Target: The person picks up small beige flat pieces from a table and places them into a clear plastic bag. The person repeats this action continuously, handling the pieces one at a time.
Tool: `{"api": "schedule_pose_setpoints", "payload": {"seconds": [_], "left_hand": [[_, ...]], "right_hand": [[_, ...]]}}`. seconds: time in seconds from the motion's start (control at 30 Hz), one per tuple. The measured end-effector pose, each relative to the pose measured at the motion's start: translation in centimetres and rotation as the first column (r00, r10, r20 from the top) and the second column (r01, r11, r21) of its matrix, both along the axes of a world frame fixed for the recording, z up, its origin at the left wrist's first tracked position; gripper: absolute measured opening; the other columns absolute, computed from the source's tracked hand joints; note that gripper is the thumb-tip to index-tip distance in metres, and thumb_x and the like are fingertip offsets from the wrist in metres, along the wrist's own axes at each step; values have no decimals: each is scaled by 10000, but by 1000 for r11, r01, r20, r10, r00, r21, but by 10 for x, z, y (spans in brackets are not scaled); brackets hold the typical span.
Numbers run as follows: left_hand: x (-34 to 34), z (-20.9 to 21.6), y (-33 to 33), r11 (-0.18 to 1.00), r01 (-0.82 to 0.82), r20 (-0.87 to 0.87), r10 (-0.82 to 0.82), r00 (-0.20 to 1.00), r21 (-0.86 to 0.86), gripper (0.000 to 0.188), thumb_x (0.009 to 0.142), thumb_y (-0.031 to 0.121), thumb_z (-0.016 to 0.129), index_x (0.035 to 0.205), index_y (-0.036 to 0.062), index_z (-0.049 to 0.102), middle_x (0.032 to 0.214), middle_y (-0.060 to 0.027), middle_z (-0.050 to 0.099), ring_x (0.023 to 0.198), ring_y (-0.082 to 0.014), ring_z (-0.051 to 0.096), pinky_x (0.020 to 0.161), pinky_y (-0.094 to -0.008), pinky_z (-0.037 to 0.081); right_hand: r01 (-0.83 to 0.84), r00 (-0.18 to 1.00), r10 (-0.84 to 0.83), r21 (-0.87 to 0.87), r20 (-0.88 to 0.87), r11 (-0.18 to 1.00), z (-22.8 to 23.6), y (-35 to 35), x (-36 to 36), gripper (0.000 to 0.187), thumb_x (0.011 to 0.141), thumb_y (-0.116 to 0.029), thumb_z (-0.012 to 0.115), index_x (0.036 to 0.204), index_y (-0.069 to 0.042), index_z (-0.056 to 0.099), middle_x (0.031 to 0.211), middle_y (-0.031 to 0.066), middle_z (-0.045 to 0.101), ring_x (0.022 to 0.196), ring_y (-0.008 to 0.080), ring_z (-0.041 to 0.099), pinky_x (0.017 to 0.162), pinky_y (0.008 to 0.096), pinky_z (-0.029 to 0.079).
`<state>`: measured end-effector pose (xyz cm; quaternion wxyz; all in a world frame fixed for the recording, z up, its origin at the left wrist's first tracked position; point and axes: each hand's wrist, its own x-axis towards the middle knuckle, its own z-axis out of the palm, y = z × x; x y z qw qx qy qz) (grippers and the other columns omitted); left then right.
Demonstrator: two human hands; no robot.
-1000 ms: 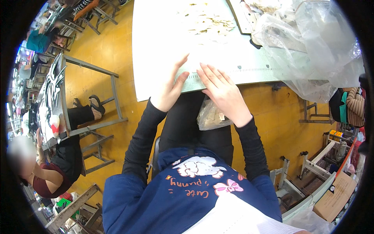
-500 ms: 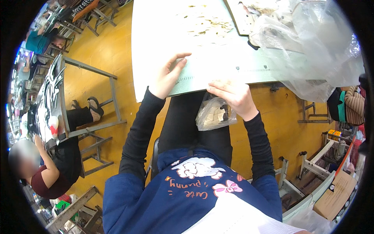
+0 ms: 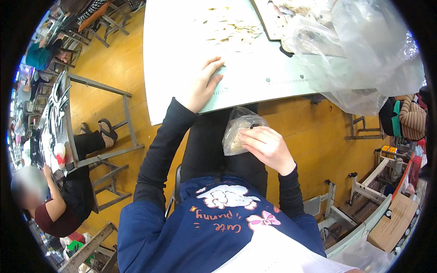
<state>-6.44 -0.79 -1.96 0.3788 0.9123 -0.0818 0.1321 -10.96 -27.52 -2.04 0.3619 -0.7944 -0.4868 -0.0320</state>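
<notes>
Bag (image 3: 232,129) of pale pieces (image 3: 233,144) over the lap (image 3: 205,150) is partly covered by the right hand (image 3: 267,146), grip unclear, while the left hand (image 3: 203,87) is held open at the desk (image 3: 175,54).

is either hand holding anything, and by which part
The right hand is at the small, clear plastic bag; whether it grips anything, and where, cannot be told. The left hand holds nothing visible.

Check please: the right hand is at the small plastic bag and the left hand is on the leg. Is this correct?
Not quite: the head view shows the left hand on the table instead. The right hand is at the small plastic bag.
</notes>
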Motion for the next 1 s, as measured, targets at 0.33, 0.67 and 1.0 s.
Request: {"api": "schedule_pose_setpoints", "payload": {"seconds": [0.33, 0.67, 1.0], "left_hand": [[-36, 6, 2, 944, -16, -4, 15, 1000, -328, 421, 1017, 88, 512, 1432, 44, 458, 1378, -152, 565, 1314, -251, 520, 1098, -366, 396], [-8, 33, 25, 941, -6, 1, 7, 1000, -338, 424, 1014, 153, 539, 1429, 87, 481, 1366, -116, 588, 1299, -216, 525, 1097, -382, 397], [149, -1, -8, 936, -106, 369, -27, 929, 335, 469, 933, 208, 659, 1373, 91, 544, 1386, -156, 561, 1267, -330, 531, 1078, -402, 414]], "right_hand": [[230, 938, -221, -4, 267, 973, 17, 70, 53, 372, 826, -131, 744, 1181, -40, 681, 1251, 126, 659, 1125, 273, 640, 929, 371, 523], [1, 969, -7, 23, 246, 1000, 14, 42, 54, 310, 805, -14, 662, 1110, -35, 715, 1119, 99, 719, 1016, 260, 699, 864, 349, 569], [47, 976, -84, -183, -201, 982, 14, -6, -7, 313, 828, -9, 686, 1137, -56, 704, 1073, 116, 719, 977, 307, 702, 854, 368, 576]]}}
